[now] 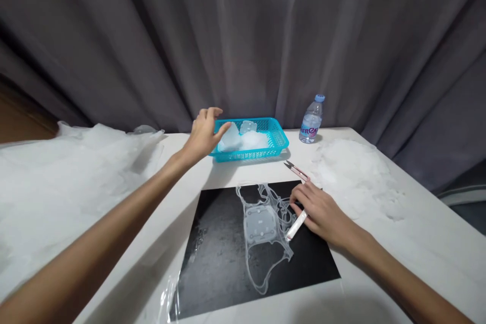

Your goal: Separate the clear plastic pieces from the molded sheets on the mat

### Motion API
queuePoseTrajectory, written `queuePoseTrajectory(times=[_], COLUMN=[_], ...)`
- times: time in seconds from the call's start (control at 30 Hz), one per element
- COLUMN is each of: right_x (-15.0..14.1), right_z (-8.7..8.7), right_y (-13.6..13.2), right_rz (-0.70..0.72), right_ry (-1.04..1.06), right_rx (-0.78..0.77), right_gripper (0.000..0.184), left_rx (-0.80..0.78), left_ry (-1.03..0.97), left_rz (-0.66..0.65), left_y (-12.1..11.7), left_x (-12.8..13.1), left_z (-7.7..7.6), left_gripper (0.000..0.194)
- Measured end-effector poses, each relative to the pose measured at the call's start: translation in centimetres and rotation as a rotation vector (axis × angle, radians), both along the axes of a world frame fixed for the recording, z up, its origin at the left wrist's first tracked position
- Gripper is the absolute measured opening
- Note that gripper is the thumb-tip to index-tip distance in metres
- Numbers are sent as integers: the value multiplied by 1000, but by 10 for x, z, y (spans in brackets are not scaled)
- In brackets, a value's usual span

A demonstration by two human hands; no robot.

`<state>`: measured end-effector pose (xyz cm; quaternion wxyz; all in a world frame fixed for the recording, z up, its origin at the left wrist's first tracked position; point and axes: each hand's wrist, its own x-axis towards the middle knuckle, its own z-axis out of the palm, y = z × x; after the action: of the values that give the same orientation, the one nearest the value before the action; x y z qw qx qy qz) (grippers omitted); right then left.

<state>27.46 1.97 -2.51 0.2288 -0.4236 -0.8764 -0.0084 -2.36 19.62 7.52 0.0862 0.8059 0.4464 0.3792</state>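
Note:
My left hand reaches out to the near left corner of a blue plastic basket. Its thumb and fingers pinch a translucent silicone piece at the basket's edge. Other pale pieces lie inside the basket. My right hand rests on a black mat, fingers curled around a white pen-like tool. Beside it on the mat lies a clear silicone part with stringy trim. Small pink-handled snips lie just beyond my right hand.
A small water bottle stands right of the basket. A heap of white trimmings covers the table's right side. A big pile of translucent sheets fills the left. Grey curtains hang behind the white table.

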Motion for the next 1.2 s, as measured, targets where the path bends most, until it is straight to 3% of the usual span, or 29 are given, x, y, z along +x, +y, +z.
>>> queuePoseTrajectory(times=[0.1, 0.23, 0.33, 0.43, 0.57, 0.7, 0.8, 0.9, 0.97, 1.0, 1.1, 1.2], right_x=[2, 13, 24, 33, 37, 34, 23, 4, -12, -19, -37, -44], right_z=[1, 8, 17, 24, 25, 21, 23, 27, 29, 30, 27, 20], right_y=[-1, -1, 1, 1, 0, -1, -5, -14, -22, -25, -31, -32], right_rz=[-22, 10, 109, 117, 9, -61, -116, -67, 27, 69, 140, 193], right_ry=[65, 134, 105, 105, 136, 158, 243, 346, 428, 463, 495, 475], right_rx=[-47, -214, -239, -227, -276, -306, -208, -160, -256, -322, -443, -492], right_gripper=[12, 14, 24, 26, 20, 24, 30, 51, 63, 59, 27, 9], left_rx=[2, -138, -164, -118, 22, 98, 146, 208, 225, 219, 150, 60], left_ry=[82, 417, 501, 540, 572, 572, 510, 453, 424, 414, 417, 403], left_rz=[-155, -611, -625, -571, -544, -507, -564, -602, -576, -552, -505, -541], left_y=[-46, -141, -174, -172, -166, -176, -187, -194, -197, -198, -200, -200], left_x=[7, 6, -5, -16, -23, -22, -19, -17, -18, -19, -24, -25], left_z=[-14, -53, -71, -78, -81, -82, -83, -83, -85, -86, -88, -88], left_gripper=[26, 25, 35, 31, 29, 33, 35, 31, 30, 31, 43, 49])
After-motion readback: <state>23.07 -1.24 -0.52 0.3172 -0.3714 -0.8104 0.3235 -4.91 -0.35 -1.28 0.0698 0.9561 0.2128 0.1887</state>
